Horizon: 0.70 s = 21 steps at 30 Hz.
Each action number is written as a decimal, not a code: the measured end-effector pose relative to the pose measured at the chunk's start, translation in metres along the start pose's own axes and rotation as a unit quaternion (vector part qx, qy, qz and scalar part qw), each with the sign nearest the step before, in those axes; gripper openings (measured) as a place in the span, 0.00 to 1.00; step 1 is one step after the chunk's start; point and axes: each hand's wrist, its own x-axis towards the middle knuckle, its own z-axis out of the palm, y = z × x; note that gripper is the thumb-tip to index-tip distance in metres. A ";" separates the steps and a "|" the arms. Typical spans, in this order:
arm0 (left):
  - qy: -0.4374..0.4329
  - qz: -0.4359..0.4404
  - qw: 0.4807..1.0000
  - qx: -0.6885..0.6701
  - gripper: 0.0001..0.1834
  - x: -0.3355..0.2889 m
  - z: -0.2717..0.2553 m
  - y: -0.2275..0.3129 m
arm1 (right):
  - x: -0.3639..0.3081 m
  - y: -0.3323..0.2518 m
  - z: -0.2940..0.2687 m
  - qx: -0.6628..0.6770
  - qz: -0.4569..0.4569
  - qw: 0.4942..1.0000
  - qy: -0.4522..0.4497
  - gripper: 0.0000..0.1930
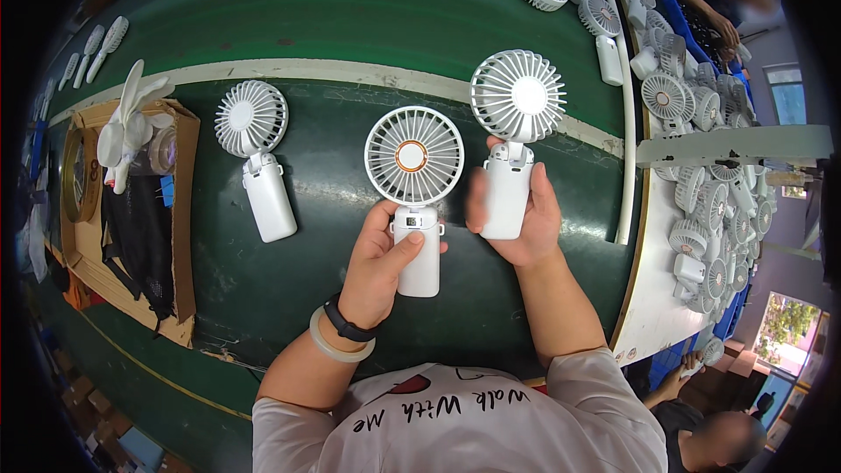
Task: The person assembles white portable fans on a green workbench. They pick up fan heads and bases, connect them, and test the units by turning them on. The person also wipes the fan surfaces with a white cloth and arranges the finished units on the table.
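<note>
My left hand (pixel 378 254) is closed round the handle of a white handheld fan (pixel 419 267), thumb on its front just below a small dark display. This fan's round grille faces up and has an orange ring at its centre. In my right hand (pixel 534 228) lies a second white handheld fan (pixel 506 201), back of its handle up, fingers and thumb on either side. Its grille shows a plain white hub. A third white handheld fan (pixel 270 201) rests on the dark green table, left of my left hand.
A cardboard box (pixel 182 210) at the left holds a roll of tape, a black cloth and white fan blades. Several fans (pixel 600 16) sit at the far right, and many more (pixel 701 175) crowd a white side table behind a white pipe (pixel 624 123). Other people work at the right.
</note>
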 end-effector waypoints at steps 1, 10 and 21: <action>-0.004 0.002 1.000 -0.004 0.19 0.000 0.000 0.000 | 0.000 0.000 0.000 0.010 -0.004 1.000 -0.006 0.29; -0.013 -0.044 0.997 -0.056 0.22 -0.002 0.004 0.005 | 0.002 -0.001 -0.001 -0.027 -0.014 0.999 0.009 0.30; -0.086 -0.095 0.962 -0.239 0.22 -0.002 -0.008 -0.002 | -0.004 0.003 0.009 -0.173 -0.018 0.975 0.138 0.23</action>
